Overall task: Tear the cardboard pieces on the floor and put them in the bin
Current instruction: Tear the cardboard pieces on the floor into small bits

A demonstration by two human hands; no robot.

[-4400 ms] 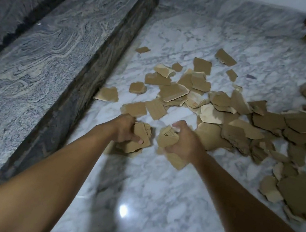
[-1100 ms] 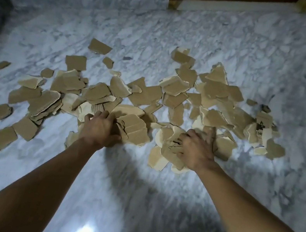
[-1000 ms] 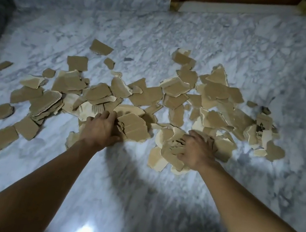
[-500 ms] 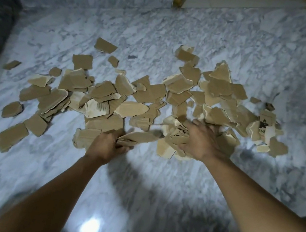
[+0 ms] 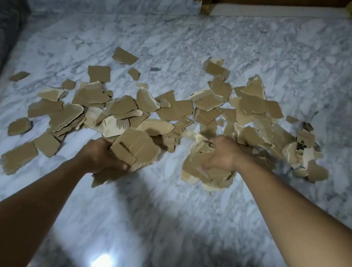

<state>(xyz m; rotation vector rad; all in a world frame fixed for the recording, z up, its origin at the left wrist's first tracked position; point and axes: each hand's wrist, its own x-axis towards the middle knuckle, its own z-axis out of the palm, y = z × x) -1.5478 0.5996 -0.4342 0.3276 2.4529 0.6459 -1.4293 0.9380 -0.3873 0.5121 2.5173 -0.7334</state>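
A marble floor carries a wide scatter of torn cardboard pieces. The left hand has its fingers curled around a stack of pieces; the right hand clutches another bunch, slightly blurred.
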